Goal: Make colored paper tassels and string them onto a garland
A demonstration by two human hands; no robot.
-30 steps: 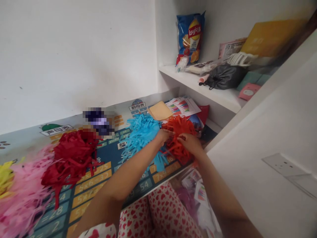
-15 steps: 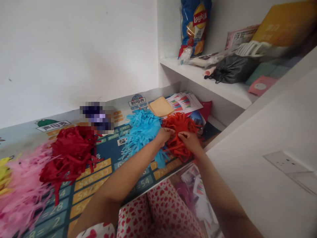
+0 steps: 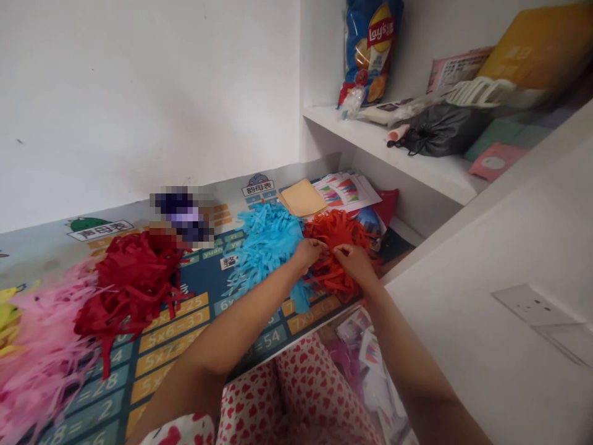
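A pile of orange-red fringed paper tassels [image 3: 340, 228] lies at the right end of the table. Over its near left part, my left hand [image 3: 309, 254] is closed in a pinch on the orange-red paper fringe. My right hand [image 3: 356, 262] faces it a short gap away, thumb and fingers also pinched on the fringe; the exact strips between the fingertips are too small to make out. Light blue fringed paper [image 3: 273, 238] spreads just left of my left hand, partly beneath the wrist.
Dark red [image 3: 134, 272], pink [image 3: 50, 346] and yellow fringed paper [image 3: 7, 321] lie leftward on the printed table mat [image 3: 178, 321]. Behind the orange-red pile are a tan paper square [image 3: 303, 198] and printed sheets [image 3: 347, 190]. A shelf [image 3: 389, 151] juts out at right, holding a chip bag [image 3: 370, 55].
The view shifts slightly. Both hands stay at the orange-red fringe, still pinched, with only tiny finger movement.
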